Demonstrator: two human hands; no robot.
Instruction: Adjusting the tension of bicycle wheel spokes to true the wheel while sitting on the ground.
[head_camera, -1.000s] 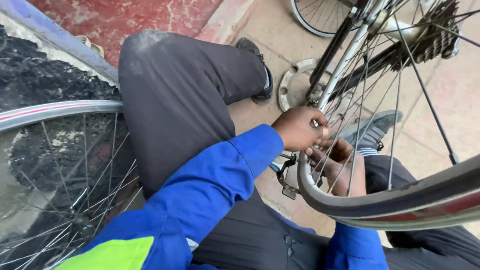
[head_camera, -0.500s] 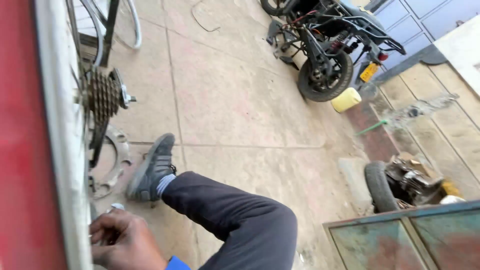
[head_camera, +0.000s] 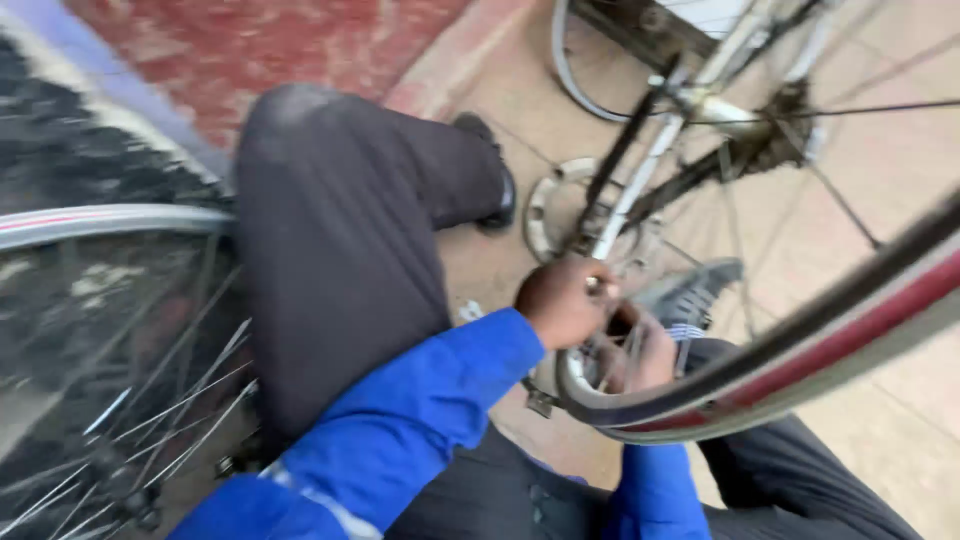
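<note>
My left hand (head_camera: 562, 300), in a blue sleeve, is closed in a fist at the near edge of a bicycle wheel rim (head_camera: 800, 350) that has a red stripe. A small shiny metal part (head_camera: 595, 286) shows between its fingers. Just behind that rim is my right hand (head_camera: 645, 352), blurred, its fingers curled among the spokes. The bicycle frame tube (head_camera: 640, 180) rises from right beside my left hand. My dark-trousered knee (head_camera: 330, 230) is bent up on the left.
A second spoked wheel (head_camera: 100, 222) stands close on my left. The rear sprockets (head_camera: 780, 135) hang at upper right. On the concrete floor lie a metal ring (head_camera: 542, 212), my black shoe (head_camera: 497, 180) and my grey shoe (head_camera: 690, 295). A red wall runs behind.
The view swung right across the yard and has come back to my hands. Both hands are still at the wheel rim in much the same place.
</note>
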